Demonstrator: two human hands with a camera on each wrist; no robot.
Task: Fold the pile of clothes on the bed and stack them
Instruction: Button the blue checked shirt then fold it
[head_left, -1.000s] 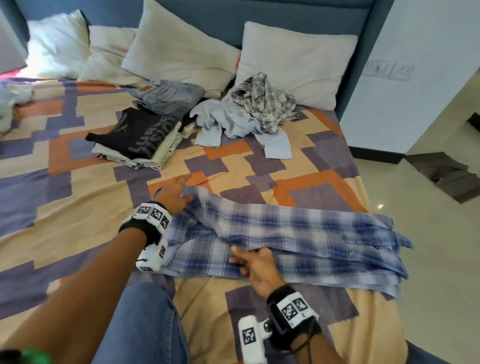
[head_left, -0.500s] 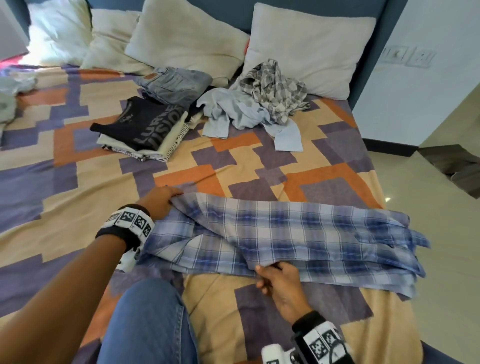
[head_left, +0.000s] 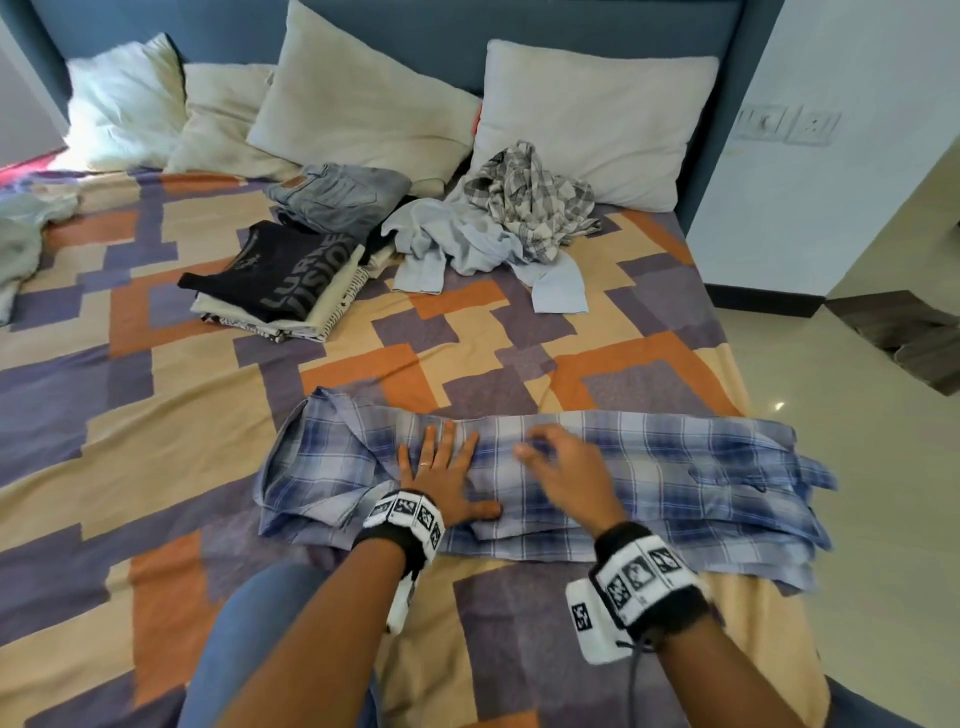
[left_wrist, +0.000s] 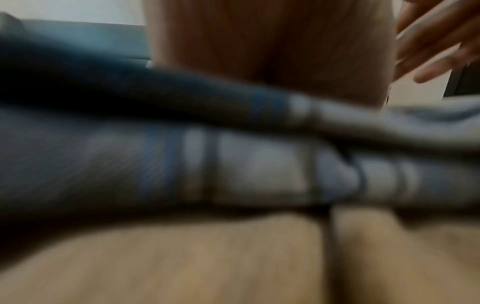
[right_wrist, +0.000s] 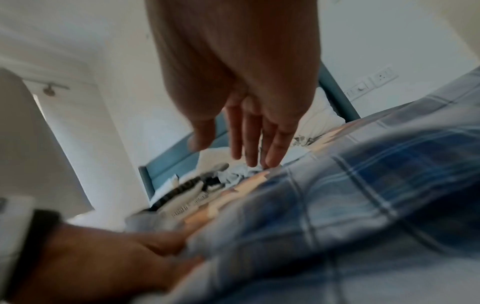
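Left hand (head_left: 441, 480): flat, fingers spread, pressing on plaid shirt (head_left: 649, 478); grip wide open, holding nothing.
Right hand (head_left: 563, 467): just beside the left, over the shirt, fingers extended and loose; grip open, holding nothing; contact with the cloth unclear through blur.
Plaid shirt: folded into a long band across the near edge of the bed (head_left: 156, 415).
Folded stack (head_left: 275, 283): mid-bed, left, dark top uppermost.
Jeans (head_left: 337, 195): folded, behind the stack.
Unfolded pile (head_left: 498, 223): far right, against a pillow (head_left: 597, 119).
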